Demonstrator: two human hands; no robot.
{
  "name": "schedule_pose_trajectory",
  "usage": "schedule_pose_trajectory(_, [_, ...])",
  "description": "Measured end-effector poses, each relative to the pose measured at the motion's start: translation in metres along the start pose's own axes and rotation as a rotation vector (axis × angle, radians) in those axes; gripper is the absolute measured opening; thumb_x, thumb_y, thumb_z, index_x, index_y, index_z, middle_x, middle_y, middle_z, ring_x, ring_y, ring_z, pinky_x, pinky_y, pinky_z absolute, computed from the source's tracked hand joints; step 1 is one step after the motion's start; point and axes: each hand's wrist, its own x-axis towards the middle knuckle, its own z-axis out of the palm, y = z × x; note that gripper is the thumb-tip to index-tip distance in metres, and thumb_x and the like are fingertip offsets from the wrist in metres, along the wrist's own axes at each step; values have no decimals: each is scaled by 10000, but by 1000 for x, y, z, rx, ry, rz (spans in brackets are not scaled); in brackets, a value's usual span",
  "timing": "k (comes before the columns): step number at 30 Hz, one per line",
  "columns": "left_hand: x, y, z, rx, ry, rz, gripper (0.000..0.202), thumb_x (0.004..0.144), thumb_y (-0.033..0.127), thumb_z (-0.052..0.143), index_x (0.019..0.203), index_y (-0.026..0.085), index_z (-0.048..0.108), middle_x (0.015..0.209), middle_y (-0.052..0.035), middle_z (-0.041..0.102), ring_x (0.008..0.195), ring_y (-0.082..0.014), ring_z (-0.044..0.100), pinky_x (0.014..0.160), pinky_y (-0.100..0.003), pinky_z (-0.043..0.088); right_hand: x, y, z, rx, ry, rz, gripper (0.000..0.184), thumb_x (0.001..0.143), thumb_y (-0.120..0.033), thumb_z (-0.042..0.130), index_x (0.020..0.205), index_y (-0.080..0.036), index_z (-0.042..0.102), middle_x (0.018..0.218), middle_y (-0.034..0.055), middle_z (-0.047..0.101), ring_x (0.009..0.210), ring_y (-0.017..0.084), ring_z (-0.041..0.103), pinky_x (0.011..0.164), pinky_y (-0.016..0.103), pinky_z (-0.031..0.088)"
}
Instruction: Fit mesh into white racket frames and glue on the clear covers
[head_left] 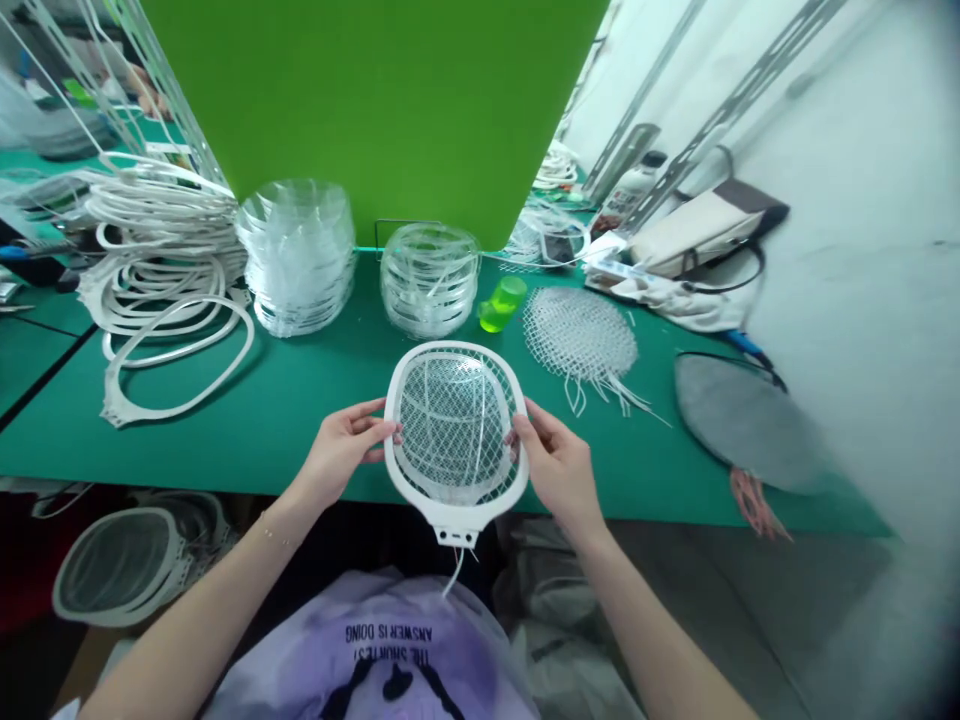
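Between my two hands is a white electric mosquito swatter head (454, 440), an oval frame with metal mesh, raised at the table's front edge. Its neck points towards me, and thin wires hang below it. My left hand (345, 445) pinches the left rim between thumb and fingers. On the opposite rim, my right hand (559, 460) is closed with the thumb on top. Some fingertips are behind the frame, partly seen through the mesh. Beyond the swatter head stands a stack of clear plastic rings (430, 280). A pile of loose metal mesh sheets (579, 330) lies to the right.
White frames (165, 260) are heaped at the left, beside a taller clear plastic stack (300, 260). A green bottle (502, 303) lies near the mesh. Grey mesh pieces (742, 420) lie far right. A green panel (375, 110) rises behind. Assembled heads (120, 565) sit below the table, left.
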Motion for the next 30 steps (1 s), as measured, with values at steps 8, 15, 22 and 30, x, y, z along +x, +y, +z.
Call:
schedule_pose_trajectory(8, [28, -22, 15, 284, 118, 161, 315, 784, 282, 727, 1052, 117, 725, 912, -94, 759, 722, -179, 703, 647, -303, 589, 27, 16, 3, -356, -41, -188, 530, 934, -440, 494, 1326, -116, 642, 886, 101, 760, 755, 233, 673, 706, 352, 527])
schedule_pose_trajectory(15, [25, -30, 17, 559, 186, 337, 237, 827, 267, 670, 1023, 160, 748, 842, -52, 736, 685, -172, 648, 670, -296, 536, 27, 21, 7, -565, 4, -251, 528, 943, -402, 409, 1316, -107, 637, 970, 134, 766, 773, 260, 701, 760, 376, 528])
schedule_pose_trajectory(22, [25, -35, 15, 777, 213, 497, 264, 893, 278, 609, 1093, 147, 721, 1020, -93, 641, 816, -199, 635, 834, -389, 549, 28, 22, 16, -925, 64, -279, 472, 972, -311, 367, 1309, -110, 628, 1019, 171, 731, 804, 258, 684, 674, 332, 504])
schedule_pose_trajectory(30, [19, -46, 38, 1160, 56, 774, 513, 1043, 298, 348, 1548, 209, 332, 1590, -116, 381, 1506, -305, 260, 1192, -563, 253, 22, 32, 21, -1077, 114, -324, 471, 1031, -301, 289, 1349, -109, 579, 1072, 184, 619, 932, 280, 630, 569, 305, 516])
